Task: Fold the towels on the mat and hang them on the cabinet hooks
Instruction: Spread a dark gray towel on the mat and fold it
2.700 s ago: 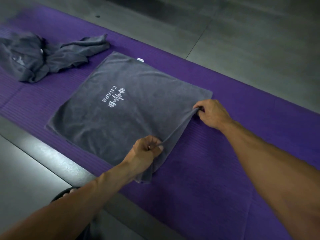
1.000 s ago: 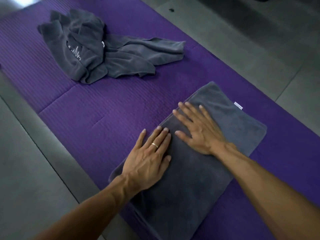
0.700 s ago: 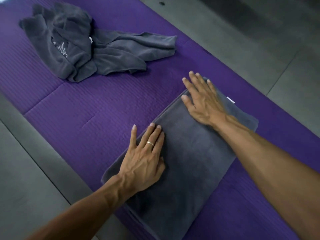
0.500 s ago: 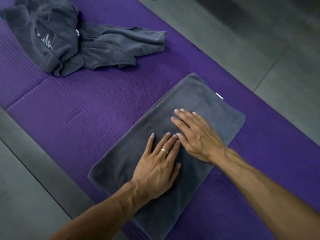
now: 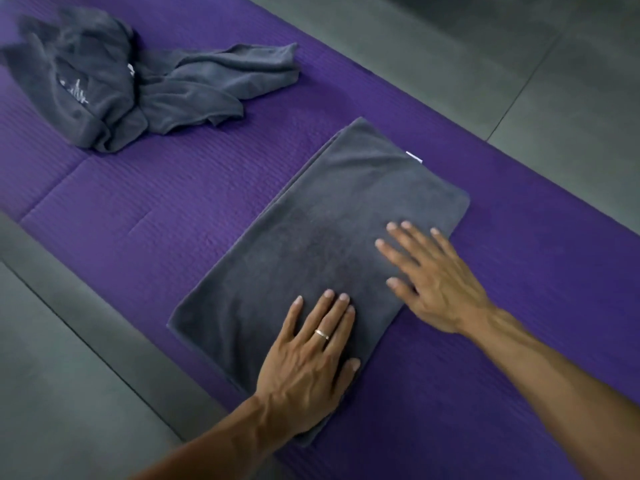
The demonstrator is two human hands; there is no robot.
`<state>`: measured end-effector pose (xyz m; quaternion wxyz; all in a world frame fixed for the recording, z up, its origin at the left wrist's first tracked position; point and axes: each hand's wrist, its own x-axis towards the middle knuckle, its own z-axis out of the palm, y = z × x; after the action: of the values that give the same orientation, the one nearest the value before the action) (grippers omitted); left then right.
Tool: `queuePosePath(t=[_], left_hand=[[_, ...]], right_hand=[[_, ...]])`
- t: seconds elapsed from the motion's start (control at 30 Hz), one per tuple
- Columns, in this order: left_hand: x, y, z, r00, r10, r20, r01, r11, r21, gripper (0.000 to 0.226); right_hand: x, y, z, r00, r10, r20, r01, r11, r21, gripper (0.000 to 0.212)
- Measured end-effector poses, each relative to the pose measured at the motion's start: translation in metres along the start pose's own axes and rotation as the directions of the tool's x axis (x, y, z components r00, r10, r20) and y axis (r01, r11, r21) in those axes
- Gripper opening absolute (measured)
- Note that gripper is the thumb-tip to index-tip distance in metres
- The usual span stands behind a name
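Two hands lying flat on a folded grey towel (image 5: 322,237), pressing it against the purple mat (image 5: 145,202) on a grey tiled floor (image 5: 519,64). Left hand (image 5: 308,365) resting palm down near the towel's closest corner, fingers straight and close together, a ring (image 5: 321,334) showing on one of them, gripping nothing. Right hand (image 5: 433,278) spreading its fingers wide over the towel's right-hand edge, the heel of the palm overhanging onto the mat, likewise holding nothing. Judging by the flat palms, smoothing the layers and setting the crease so that the fold keeps its shape, rather than lifting or turning the cloth. Lying diagonally across the mat's middle, this towel, its stacked edges showing along the left side and a small white tag (image 5: 414,156) sticking out at the far right edge. Sitting crumpled toward the mat's far left corner, well apart from the folded one, a second grey towel (image 5: 138,84), a pale printed logo partly visible in its folds, not yet folded. Showing nowhere in this view, the cabinet hooks. Amounting to an early stage by this reckoning: one towel partly folded, one untouched, hanging not yet begun.
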<state>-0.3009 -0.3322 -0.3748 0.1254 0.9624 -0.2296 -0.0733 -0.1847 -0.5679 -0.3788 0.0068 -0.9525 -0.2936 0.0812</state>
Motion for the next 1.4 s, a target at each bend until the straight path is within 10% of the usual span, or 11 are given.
queuePosePath(t=[0.17, 0.33, 0.47, 0.8, 0.93, 1.13, 1.4], left_hand=[[-0.011, 0.0, -0.006, 0.996, -0.018, 0.083, 0.015, 0.999, 0.039, 0.097], [-0.017, 0.015, -0.016, 0.996, -0.075, -0.052, 0.068, 0.99, -0.125, 0.031], [-0.013, 0.02, -0.045, 0.899, -0.432, -0.076, 0.398, 0.876, -0.273, 0.008], [-0.025, -0.003, -0.069, 0.916, -0.399, 0.045, 0.372, 0.802, -0.468, 0.011], [-0.025, 0.001, -0.075, 0.956, -0.284, 0.073, 0.286, 0.848, -0.446, 0.013], [-0.008, 0.015, -0.083, 0.968, -0.105, 0.228, 0.194, 0.887, -0.419, 0.009], [0.023, -0.002, -0.085, 0.952, -0.267, -0.153, 0.271, 0.963, 0.005, 0.017]], right_hand=[[0.001, 0.042, -0.008, 0.959, 0.278, 0.05, -0.28, 0.959, 0.041, 0.071], [-0.016, 0.02, -0.015, 0.962, 0.243, -0.128, -0.212, 0.953, 0.216, 0.061], [-0.039, 0.003, -0.009, 0.972, 0.133, -0.192, -0.079, 0.961, 0.264, 0.063], [-0.003, 0.016, -0.041, 0.971, 0.167, -0.17, -0.124, 0.964, 0.236, 0.032], [-0.049, 0.038, -0.071, 0.997, 0.049, 0.066, -0.05, 0.998, 0.024, 0.01], [-0.132, 0.043, -0.09, 0.88, 0.148, 0.451, -0.269, 0.938, 0.217, 0.023], [-0.076, 0.036, -0.104, 0.937, 0.349, 0.002, -0.347, 0.932, 0.104, 0.01]])
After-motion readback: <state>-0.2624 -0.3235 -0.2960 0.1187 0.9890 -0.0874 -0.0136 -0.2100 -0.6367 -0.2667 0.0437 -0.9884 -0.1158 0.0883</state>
